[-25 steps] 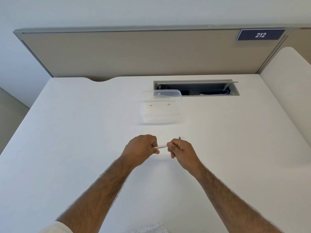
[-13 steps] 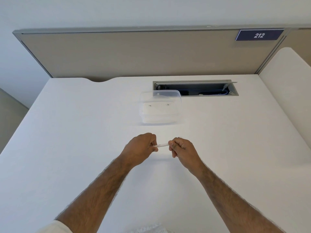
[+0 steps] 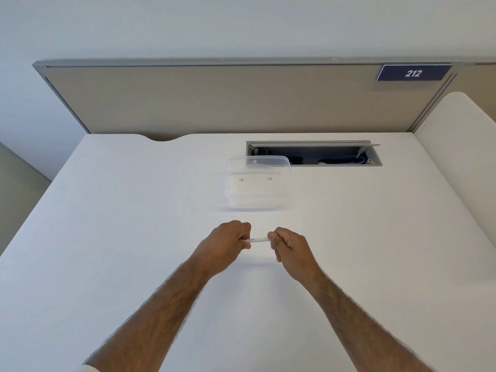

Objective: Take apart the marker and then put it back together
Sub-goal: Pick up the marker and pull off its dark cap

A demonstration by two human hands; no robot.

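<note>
Above white desk (image 3: 112, 237), both hands grip slim white marker (image 3: 257, 240).

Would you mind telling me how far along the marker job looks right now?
Done: nothing clearly; no loose parts lie on the desk. In hand: left hand and right hand each grip an end of the marker. Which stage this is cannot be told.

Desk (image 3: 134, 237) matt white, smooth; container (image 3: 257, 183) clear glossy plastic; marker (image 3: 257, 240) white plastic.
</note>
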